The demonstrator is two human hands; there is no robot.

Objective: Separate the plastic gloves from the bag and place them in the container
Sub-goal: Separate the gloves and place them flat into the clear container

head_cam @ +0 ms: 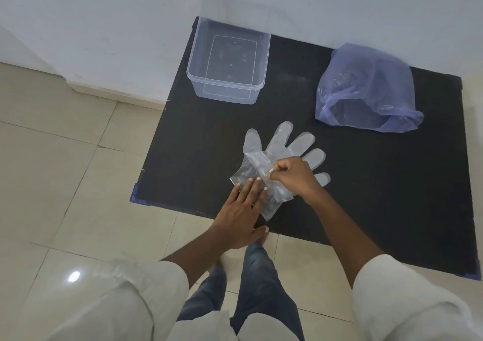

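- Gloves (283, 144): one clear plastic stack lies flat on the black table (198, 142) near its front edge, five fingers fanned out; can't count the layers, they're see-through.
- One left hand (241, 210), fingers straight and together, presses flat on the cuff end.
- One right hand (294, 177) pinches a crumpled top layer between thumb and fingertips, right over the palm area.
- One clear container (194, 61) sits at the back left, nothing inside.
- One bluish bag (366, 89) sits back right, well apart from the gloves.

Black table (366, 184) against white wall (104, 14); seemingly beige floor tiles (52, 170).
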